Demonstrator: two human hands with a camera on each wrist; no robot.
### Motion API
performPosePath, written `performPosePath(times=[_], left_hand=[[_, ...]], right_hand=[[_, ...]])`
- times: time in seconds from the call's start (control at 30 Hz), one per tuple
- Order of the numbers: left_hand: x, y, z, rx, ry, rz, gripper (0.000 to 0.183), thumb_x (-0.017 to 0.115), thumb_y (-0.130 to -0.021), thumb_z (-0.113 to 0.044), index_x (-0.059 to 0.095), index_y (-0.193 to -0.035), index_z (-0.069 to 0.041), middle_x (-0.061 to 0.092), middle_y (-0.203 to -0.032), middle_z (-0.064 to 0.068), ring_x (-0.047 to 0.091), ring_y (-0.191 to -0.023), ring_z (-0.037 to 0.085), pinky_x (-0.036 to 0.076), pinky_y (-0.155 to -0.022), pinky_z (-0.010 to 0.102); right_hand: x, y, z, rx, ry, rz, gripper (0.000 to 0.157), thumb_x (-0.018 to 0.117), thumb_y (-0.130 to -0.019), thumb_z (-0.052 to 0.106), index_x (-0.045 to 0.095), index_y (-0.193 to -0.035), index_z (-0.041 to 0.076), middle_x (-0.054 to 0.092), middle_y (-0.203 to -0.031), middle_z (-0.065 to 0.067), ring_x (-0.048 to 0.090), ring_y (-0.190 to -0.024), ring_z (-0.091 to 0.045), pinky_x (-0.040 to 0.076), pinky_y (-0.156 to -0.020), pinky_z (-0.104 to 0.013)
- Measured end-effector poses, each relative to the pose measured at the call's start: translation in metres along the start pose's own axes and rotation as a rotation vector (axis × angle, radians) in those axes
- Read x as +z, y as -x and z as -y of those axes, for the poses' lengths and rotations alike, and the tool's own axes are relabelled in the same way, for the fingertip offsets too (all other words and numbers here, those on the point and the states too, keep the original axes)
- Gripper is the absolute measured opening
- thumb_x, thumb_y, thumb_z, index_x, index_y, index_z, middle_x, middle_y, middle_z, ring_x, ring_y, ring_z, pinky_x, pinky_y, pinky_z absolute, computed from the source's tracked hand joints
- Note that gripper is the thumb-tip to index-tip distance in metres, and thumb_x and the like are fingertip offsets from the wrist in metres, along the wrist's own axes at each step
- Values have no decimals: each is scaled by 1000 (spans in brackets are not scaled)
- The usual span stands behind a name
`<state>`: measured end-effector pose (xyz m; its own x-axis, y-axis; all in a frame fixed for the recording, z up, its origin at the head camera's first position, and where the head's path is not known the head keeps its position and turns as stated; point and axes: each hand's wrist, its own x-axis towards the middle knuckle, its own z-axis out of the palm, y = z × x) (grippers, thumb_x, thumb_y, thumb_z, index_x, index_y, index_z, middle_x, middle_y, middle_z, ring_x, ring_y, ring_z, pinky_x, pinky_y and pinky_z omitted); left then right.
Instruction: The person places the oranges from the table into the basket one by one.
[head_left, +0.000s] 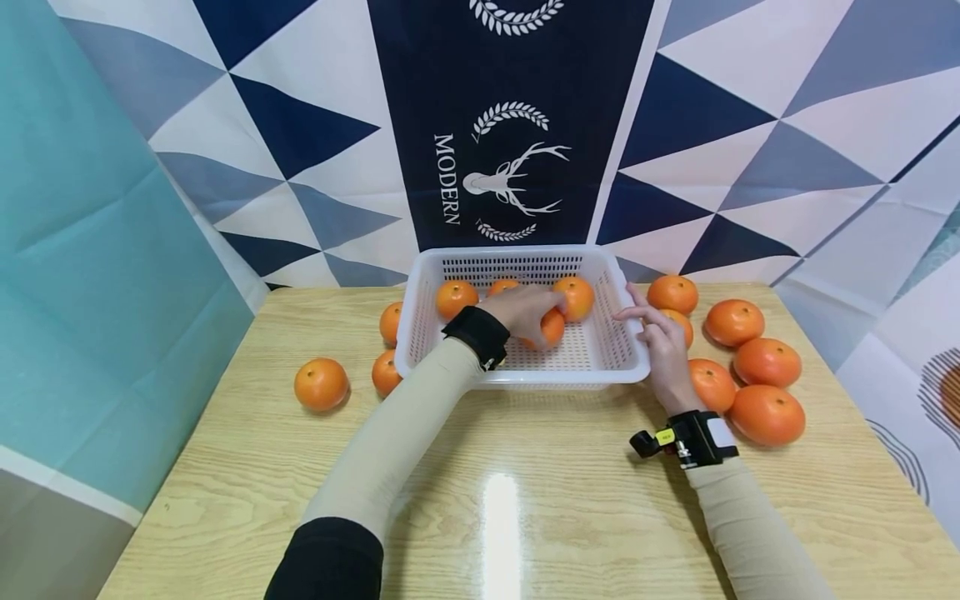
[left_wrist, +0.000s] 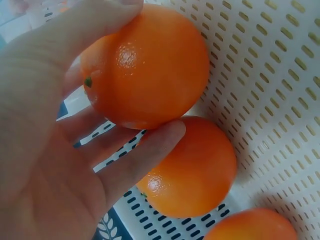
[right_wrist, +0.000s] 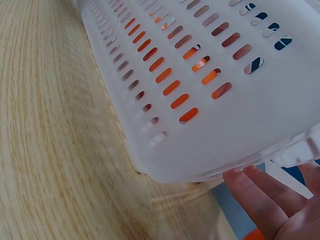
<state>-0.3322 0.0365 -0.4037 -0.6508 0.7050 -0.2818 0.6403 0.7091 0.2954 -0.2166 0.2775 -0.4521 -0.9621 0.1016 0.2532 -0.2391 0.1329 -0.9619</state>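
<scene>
Inside the white perforated plastic basket (head_left: 517, 377) my left hand (head_left: 525, 307) grips an orange (head_left: 552, 330). Up close in the left wrist view, the thumb lies over that orange (left_wrist: 150, 65) and the fingers are on its other side. One fingertip also touches a neighbouring orange (left_wrist: 192, 170). Two more oranges, one at the left (head_left: 457, 298) and one partly behind the hand (head_left: 502, 285), lie in the basket. My right hand (head_left: 666, 354) is at the basket's right end, with extended fingers (right_wrist: 255, 195) against its rim.
Several loose oranges (head_left: 768, 362) lie on the wooden table (head_left: 570, 483) to the right, some beside my right hand. Left of the basket are three more, one standing apart (head_left: 321, 384). A patterned cloth (head_left: 517, 83) hangs behind the basket.
</scene>
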Motion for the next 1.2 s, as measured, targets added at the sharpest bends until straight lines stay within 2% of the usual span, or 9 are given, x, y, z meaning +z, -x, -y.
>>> performPosePath(times=[0.03,0.1,0.27,0.37,0.47,0.6,0.77,0.97,1.2], left_hand=[[3,-6,5,-3,7,-4,71,91,-90,-34,61,-154,-27,63,-155,-4,57,-131,16,47,-119,38],[3,-7,5,2,13,-2,72,91,-90,-34,61,-155,-28,64,-153,-5,56,-129,16,47,-118,37],[-12,10,-9,36,-23,8,69,87,-93,-27,62,-156,-18,66,-148,3,57,-127,22,50,-114,40],[-9,5,-3,43,-45,-22,65,85,-91,-27,65,-153,-21,65,-137,2,57,-118,21,51,-103,37],[-13,8,-3,43,-49,-38,62,82,-93,-28,66,-152,-22,66,-137,2,56,-115,19,51,-101,35],[-28,27,-15,31,-33,-38,59,79,-101,-27,64,-157,-20,66,-152,3,57,-126,21,50,-113,35],[-40,40,-21,31,-63,-56,55,78,-106,-30,63,-158,-20,66,-155,2,57,-128,20,50,-116,35],[-60,53,-23,57,-64,-83,55,79,-105,-30,64,-155,-15,65,-159,8,59,-135,24,48,-125,39],[-72,62,-23,41,-82,-122,59,81,-104,-32,62,-159,-20,62,-164,8,59,-139,23,49,-127,42]], right_hand=[[0,0,0,1,-3,1,42,36,-95,-5,70,-116,-17,41,-182,-15,30,-175,-33,43,-114,-5],[0,0,0,4,-9,2,43,36,-95,-5,71,-116,-16,41,-182,-15,30,-175,-33,44,-113,-5],[0,1,1,4,1,2,43,36,-95,-5,71,-116,-15,40,-182,-18,30,-175,-34,44,-113,-5],[0,1,1,7,2,4,43,35,-95,-4,71,-116,-16,40,-182,-19,30,-175,-34,44,-113,-4],[0,1,1,9,0,6,43,35,-95,-4,71,-116,-16,39,-183,-18,30,-175,-34,44,-113,-4],[0,1,1,9,4,7,43,35,-95,-4,71,-117,-15,40,-183,-15,29,-176,-33,44,-112,-4],[0,1,1,16,2,6,43,35,-95,-4,70,-117,-15,39,-184,-14,27,-176,-34,42,-115,-5],[0,3,2,65,-14,22,45,34,-97,-2,73,-119,-10,33,-187,-11,21,-178,-35,44,-124,-15],[0,2,2,41,-10,7,43,34,-97,-3,72,-117,-13,37,-185,-10,26,-177,-34,45,-115,-7]])
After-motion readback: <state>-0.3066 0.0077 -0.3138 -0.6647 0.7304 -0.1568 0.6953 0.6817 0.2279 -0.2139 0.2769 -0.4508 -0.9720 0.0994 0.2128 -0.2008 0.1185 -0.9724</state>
